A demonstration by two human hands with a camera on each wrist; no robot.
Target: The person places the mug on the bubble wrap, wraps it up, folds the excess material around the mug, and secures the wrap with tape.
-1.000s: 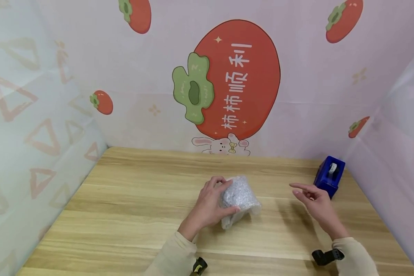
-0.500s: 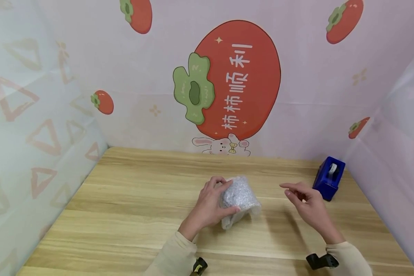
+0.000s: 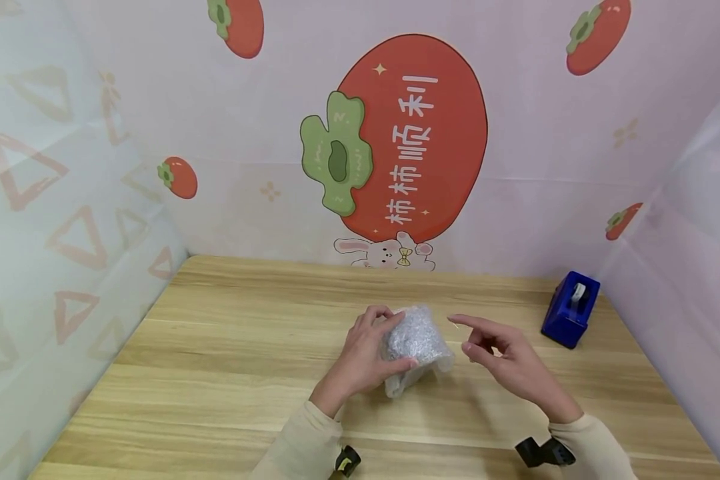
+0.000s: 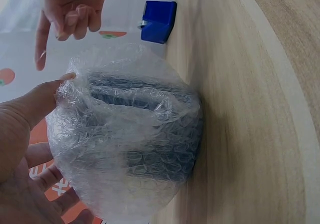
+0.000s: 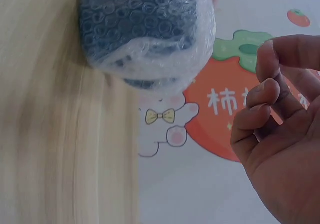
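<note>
A bubble-wrapped bundle (image 3: 417, 340) sits on the table, with something dark inside whose kind I cannot tell. My left hand (image 3: 366, 353) grips it from the left, thumb in front and fingers behind. In the left wrist view, folded wrap ends (image 4: 135, 101) gather at the bundle's near side. Just right of the bundle, apart from it, hovers my right hand (image 3: 507, 357). Its index finger is extended and the other fingers are bent. A tiny shiny strip, perhaps clear tape (image 3: 455, 325), shows at the index fingertip.
A blue tape dispenser (image 3: 571, 310) with a white roll stands at the back right of the wooden table (image 3: 228, 347). A printed cloth (image 3: 246, 220) hangs behind the table, and side curtains flank it.
My right hand has moved left from beside the tape dispenser towards the bundle. My left hand and the bundle have stayed put.
</note>
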